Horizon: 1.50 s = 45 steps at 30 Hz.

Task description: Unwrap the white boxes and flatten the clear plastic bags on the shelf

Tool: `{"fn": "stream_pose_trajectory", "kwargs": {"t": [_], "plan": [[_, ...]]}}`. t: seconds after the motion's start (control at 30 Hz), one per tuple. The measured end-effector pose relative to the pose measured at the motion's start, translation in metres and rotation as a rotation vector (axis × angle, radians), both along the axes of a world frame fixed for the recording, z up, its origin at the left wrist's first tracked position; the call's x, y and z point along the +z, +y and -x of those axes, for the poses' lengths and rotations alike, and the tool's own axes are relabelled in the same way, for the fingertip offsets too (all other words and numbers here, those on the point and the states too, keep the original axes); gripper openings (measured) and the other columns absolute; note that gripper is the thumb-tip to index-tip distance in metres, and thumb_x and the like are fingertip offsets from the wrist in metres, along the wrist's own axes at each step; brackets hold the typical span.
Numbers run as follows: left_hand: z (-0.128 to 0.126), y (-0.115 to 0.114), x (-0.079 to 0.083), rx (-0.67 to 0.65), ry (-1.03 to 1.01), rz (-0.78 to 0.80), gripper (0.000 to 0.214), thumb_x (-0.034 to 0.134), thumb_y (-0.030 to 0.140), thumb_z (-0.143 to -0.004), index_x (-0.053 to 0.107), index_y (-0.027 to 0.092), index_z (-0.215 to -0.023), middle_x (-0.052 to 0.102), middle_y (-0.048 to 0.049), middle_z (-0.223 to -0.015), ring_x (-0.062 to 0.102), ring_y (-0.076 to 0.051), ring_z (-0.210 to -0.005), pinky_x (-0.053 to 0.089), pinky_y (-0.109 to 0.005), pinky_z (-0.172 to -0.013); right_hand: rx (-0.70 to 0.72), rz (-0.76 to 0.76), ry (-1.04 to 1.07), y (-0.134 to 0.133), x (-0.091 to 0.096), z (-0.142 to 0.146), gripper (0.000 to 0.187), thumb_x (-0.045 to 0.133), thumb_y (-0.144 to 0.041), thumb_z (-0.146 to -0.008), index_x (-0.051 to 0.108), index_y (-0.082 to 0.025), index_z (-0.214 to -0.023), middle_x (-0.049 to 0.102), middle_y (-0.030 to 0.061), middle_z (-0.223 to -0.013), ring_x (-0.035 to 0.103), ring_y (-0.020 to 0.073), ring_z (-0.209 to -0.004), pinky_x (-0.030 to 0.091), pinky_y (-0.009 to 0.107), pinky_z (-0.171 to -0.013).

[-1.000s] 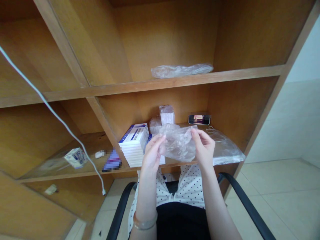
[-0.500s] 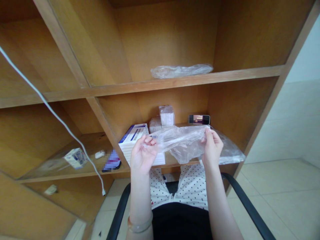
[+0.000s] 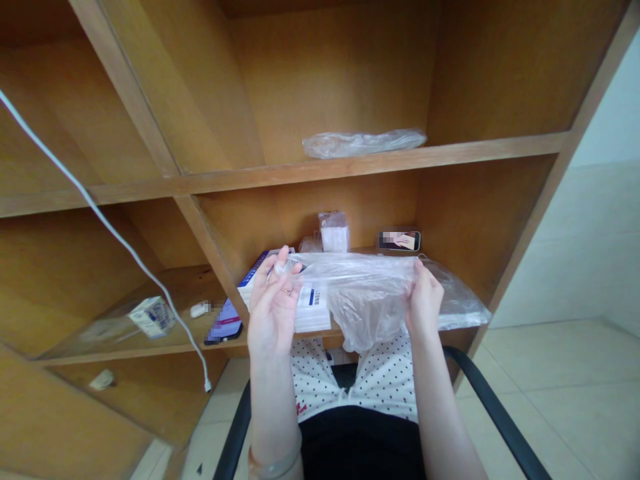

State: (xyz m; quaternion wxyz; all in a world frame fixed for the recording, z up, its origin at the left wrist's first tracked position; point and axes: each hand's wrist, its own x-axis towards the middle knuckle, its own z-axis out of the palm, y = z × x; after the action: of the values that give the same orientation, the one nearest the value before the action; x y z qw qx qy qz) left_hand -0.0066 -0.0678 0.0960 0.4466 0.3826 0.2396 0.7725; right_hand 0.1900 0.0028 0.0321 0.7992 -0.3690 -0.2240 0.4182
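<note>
So the big wooden shelving unit (image 3: 475,148) is filling most of the view, and a black chair (image 3: 493,400) is poking in along the bottom. In front of the lower shelf (image 3: 150,348), off its front edge and not resting on it, a clear plastic bag (image 3: 367,303) is hanging stretched between both hands, with its top edge pulled taut and the body sagging down in the middle. More loose plastic (image 3: 460,303) is lying at the right end of that shelf, and another flattened bag (image 3: 364,141) is sitting at the front edge of the upper shelf. A stack of white-and-blue boxes (image 3: 313,308) is standing right behind the left hand (image 3: 273,310), which is pinching the bag's top left corner between thumb and fingertips, palm facing the camera. The right hand (image 3: 424,300) is pinching the opposite corner, fingers curled close together. Farther back a small wrapped box (image 3: 334,230) and a phone (image 3: 399,240) are sitting against the rear wall. I'm guessing the bag is feather-light, floppy and a bit slippery, so gripping it at the rim corners seems best.
</note>
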Motion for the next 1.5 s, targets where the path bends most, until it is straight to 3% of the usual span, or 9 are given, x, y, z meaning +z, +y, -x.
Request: {"fn": "stream_pose_trajectory", "kwargs": {"t": [0.3, 0.5, 0.7, 0.9, 1.0, 1.13, 1.27, 1.4, 1.5], "plan": [[-0.003, 0.003, -0.005, -0.048, 0.243, 0.081, 0.033, 0.069, 0.017, -0.074, 0.065, 0.022, -0.107, 0.063, -0.0079, -0.121, 0.063, -0.021, -0.105, 0.048, -0.030, -0.090, 0.014, -0.041, -0.112, 0.003, -0.006, 0.002, 0.039, 0.068, -0.050, -0.070, 0.047, -0.019, -0.058, 0.035, -0.0086, -0.047, 0.029, 0.0070, -0.045, 0.023, 0.023, -0.044], [0.003, 0.005, -0.010, 0.075, 0.357, 0.150, 0.029, 0.070, 0.026, -0.076, 0.068, 0.019, -0.103, 0.069, -0.0085, -0.109, 0.068, -0.018, -0.088, 0.050, -0.027, -0.082, 0.036, -0.055, -0.076, 0.004, -0.007, -0.003, 0.035, 0.071, -0.047, -0.068, 0.052, -0.018, -0.061, 0.037, -0.0088, -0.046, 0.032, 0.0072, -0.044, 0.026, 0.023, -0.043], [0.005, 0.007, -0.011, 0.225, 0.308, 0.148, 0.028, 0.068, 0.032, -0.078, 0.069, 0.019, -0.102, 0.071, -0.0078, -0.105, 0.067, -0.012, -0.071, 0.051, -0.024, -0.075, 0.030, -0.013, -0.034, 0.003, -0.004, -0.005, 0.042, 0.071, -0.049, -0.067, 0.044, -0.019, -0.055, 0.030, -0.0106, -0.041, 0.021, 0.0044, -0.037, 0.014, 0.023, -0.036], [0.002, 0.006, -0.010, 0.284, 0.341, 0.159, 0.038, 0.066, 0.039, -0.079, 0.062, 0.021, -0.113, 0.072, -0.0061, -0.090, 0.066, -0.013, -0.063, 0.050, -0.024, -0.067, -0.049, 0.058, 0.153, 0.013, -0.014, -0.014, 0.033, 0.070, -0.043, -0.071, 0.047, -0.020, -0.066, 0.034, -0.0115, -0.045, 0.030, 0.0052, -0.036, 0.026, 0.020, -0.033], [-0.001, 0.002, -0.009, 0.115, 0.596, 0.111, 0.037, 0.067, 0.034, -0.078, 0.063, 0.023, -0.113, 0.070, -0.0074, -0.101, 0.067, -0.017, -0.086, 0.048, -0.028, -0.083, 0.055, 0.110, 0.210, 0.021, -0.024, -0.017, 0.028, 0.067, -0.039, -0.075, 0.048, -0.020, -0.067, 0.039, -0.0102, -0.046, 0.037, 0.0064, -0.035, 0.030, 0.020, -0.032], [-0.021, -0.003, -0.017, -0.192, 0.955, 0.066, 0.053, 0.079, 0.023, -0.063, 0.064, 0.026, -0.115, 0.063, -0.0076, -0.120, 0.056, -0.024, -0.114, 0.041, -0.034, -0.097, 0.200, 0.153, 0.257, 0.028, -0.032, -0.011, 0.023, 0.061, -0.039, -0.079, 0.051, -0.020, -0.070, 0.049, -0.0064, -0.048, 0.047, 0.0098, -0.039, 0.038, 0.021, -0.034], [-0.051, 0.004, -0.033, -0.240, 0.973, 0.108, 0.016, 0.068, 0.032, -0.076, 0.068, 0.021, -0.088, 0.069, -0.0040, -0.076, 0.064, -0.019, -0.072, 0.048, -0.031, -0.071, 0.246, 0.153, 0.311, 0.026, -0.030, -0.007, 0.021, 0.059, -0.038, -0.081, 0.054, -0.019, -0.074, 0.057, -0.0044, -0.055, 0.052, 0.0104, -0.043, 0.044, 0.022, -0.040], [-0.065, 0.014, -0.039, -0.156, 0.776, 0.207, 0.020, 0.059, 0.040, -0.082, 0.059, 0.021, -0.080, 0.060, 0.0015, -0.055, 0.055, -0.014, -0.045, 0.042, -0.025, -0.048, 0.428, -0.006, 0.153, 0.020, -0.022, -0.009, 0.031, 0.057, -0.049, -0.080, 0.060, -0.018, -0.085, 0.066, 0.0003, -0.071, 0.060, 0.0131, -0.056, 0.049, 0.025, -0.051], [-0.062, 0.017, -0.037, -0.030, 0.662, 0.265, 0.023, 0.057, 0.044, -0.083, 0.054, 0.021, -0.085, 0.059, 0.0033, -0.053, 0.049, -0.012, -0.035, 0.036, -0.022, -0.038, 0.524, 0.000, 0.002, 0.015, -0.018, -0.009, 0.042, 0.059, -0.055, -0.077, 0.064, -0.018, -0.097, 0.069, 0.0040, -0.082, 0.063, 0.0161, -0.067, 0.049, 0.026, -0.057]]}}
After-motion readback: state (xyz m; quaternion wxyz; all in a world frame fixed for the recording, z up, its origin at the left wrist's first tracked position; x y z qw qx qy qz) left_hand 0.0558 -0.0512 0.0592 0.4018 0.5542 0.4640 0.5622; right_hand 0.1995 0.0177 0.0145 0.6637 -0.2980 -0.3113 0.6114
